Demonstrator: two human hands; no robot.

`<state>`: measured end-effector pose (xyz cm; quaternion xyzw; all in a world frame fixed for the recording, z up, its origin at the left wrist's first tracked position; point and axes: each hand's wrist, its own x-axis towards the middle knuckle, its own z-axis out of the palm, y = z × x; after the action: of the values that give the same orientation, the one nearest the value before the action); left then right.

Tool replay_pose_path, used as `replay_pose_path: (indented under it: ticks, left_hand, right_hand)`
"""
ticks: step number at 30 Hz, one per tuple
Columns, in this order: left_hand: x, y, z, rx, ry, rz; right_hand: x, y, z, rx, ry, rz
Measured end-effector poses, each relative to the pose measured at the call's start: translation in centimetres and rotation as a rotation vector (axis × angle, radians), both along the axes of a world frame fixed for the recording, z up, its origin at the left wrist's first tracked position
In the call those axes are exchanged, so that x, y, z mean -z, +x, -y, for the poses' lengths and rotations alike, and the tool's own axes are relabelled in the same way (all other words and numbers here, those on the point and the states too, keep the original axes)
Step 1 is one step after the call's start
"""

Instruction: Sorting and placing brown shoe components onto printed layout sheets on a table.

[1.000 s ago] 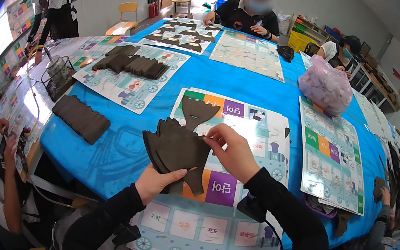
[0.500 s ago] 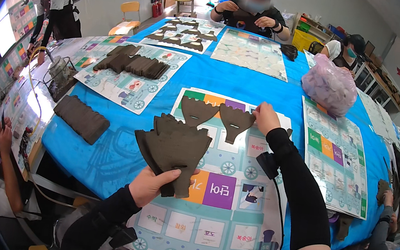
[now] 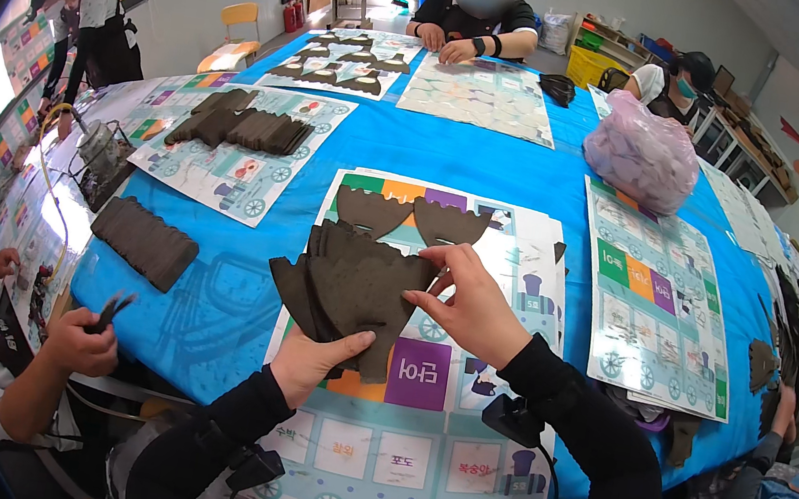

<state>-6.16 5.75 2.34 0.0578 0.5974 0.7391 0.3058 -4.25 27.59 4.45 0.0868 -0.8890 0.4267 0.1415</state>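
Stack of dark brown cut pieces [image 3: 349,288], fanned, held above the near printed train mat [image 3: 416,433] on the table [image 3: 531,171]. My left hand [image 3: 314,364] grips the stack from below, thumb across its lower edge, fingers underneath. My right hand [image 3: 469,299] pinches the top piece at its right edge, thumb and fingertips closed on it.

Just beyond the stack, two single dark pieces [image 3: 411,217] lie flat side by side at the top of the same mat, touching at their inner corners.

Further out: a row of stacked dark pieces [image 3: 144,241] lies on the blue cloth to my left; more piles [image 3: 242,128] lie on a second mat beyond it. A tied translucent bag of pale material [image 3: 642,158] sits far right. Another mat [image 3: 660,304] lies to my right.

A neighbour's hand [image 3: 83,341] at lower left holds a small dark item, off the table. A person across the table rests both hands on a far mat.
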Motion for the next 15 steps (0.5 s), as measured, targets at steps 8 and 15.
replay_pose_path:
  ticks: [8, 15]
  left_hand:
    - [0.6, 0.5, -0.3, 0.001, -0.063, -0.002]
    - [1.0, 0.3, 0.4, 0.043, 0.055, 0.067]
  right_hand:
    - [-0.1, 1.5, -0.3, 0.015, 0.447, -0.217]
    - [-3.0, -0.6, -5.5, 0.054, -0.221, -0.010]
